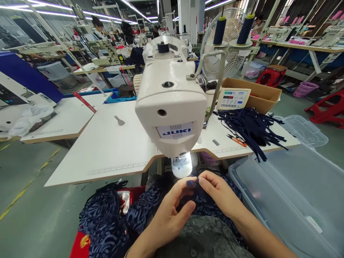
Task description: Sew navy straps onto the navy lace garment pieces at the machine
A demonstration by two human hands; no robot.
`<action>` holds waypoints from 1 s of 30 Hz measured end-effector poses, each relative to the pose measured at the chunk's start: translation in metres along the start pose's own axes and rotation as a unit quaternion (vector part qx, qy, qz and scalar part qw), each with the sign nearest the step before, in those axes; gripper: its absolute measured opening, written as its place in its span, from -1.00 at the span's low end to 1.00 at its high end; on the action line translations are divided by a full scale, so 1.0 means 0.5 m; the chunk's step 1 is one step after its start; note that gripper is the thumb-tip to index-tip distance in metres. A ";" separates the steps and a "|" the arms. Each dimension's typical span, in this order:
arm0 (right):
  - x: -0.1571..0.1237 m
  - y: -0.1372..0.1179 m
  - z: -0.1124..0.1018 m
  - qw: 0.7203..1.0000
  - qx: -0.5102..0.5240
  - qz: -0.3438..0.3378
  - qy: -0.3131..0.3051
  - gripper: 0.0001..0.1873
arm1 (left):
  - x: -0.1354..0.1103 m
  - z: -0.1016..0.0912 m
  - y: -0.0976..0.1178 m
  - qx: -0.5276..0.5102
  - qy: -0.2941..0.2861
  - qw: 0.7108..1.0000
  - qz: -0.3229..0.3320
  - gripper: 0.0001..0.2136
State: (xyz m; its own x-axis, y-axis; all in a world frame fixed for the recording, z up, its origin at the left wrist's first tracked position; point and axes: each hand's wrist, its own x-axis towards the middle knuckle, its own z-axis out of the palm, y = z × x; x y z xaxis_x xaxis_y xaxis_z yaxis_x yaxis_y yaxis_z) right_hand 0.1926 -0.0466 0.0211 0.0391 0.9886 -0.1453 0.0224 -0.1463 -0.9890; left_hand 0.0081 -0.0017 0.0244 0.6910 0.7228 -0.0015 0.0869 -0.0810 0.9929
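My left hand is just below and in front of the sewing machine head, its thumb held apart from its curved fingers. A small navy patch lies across its index fingertip; whether it is fabric or a wrap I cannot tell. Beside it, my right hand pinches thumb against index finger, almost touching the left fingertips; what is in the pinch is too small to make out. Navy patterned fabric lies beneath both hands and over my lap, with a larger heap at the left. The lit needle area is just beyond my fingers.
Navy straps are piled on the white table, near orange thread snips and a control panel. A cardboard box stands behind. At right is a clear plastic bin. Navy thread cones stand above.
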 end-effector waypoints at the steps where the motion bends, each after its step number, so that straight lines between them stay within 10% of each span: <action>1: -0.001 0.000 0.004 1.000 0.001 0.001 0.002 -0.66 | 0.000 0.002 -0.008 0.021 -0.002 1.000 0.008 -0.58; 8: -0.014 -0.003 0.007 0.992 -0.111 -0.055 -0.022 -0.68 | 0.004 0.000 -0.036 0.126 0.059 0.987 0.082 -0.69; 11: -0.011 -0.005 -0.003 0.988 -0.130 -0.080 0.019 -0.70 | 0.004 0.002 -0.014 0.024 0.063 0.998 0.019 -0.79; 16: -0.002 0.009 0.010 0.984 -0.101 -0.088 -0.119 -0.69 | -0.002 0.001 0.006 -0.090 0.115 0.986 -0.080 -0.79; 21: 0.005 0.006 0.016 0.985 -0.147 -0.081 -0.035 -0.73 | -0.003 0.004 -0.010 -0.191 0.198 0.951 -0.139 -0.79; 30: 0.007 -0.009 0.027 0.985 -0.139 -0.072 -0.072 -0.69 | 0.002 0.009 -0.015 -0.291 0.183 0.926 -0.155 -0.74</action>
State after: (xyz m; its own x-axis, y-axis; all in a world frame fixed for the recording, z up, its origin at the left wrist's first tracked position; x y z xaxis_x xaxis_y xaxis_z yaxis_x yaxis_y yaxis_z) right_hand 0.1792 -0.0422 0.0246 -0.1266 0.9916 -0.0273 0.2910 0.0108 -0.9567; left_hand 0.0111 -0.0034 0.0164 0.3992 0.8425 -0.3617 -0.2343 0.4752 0.8481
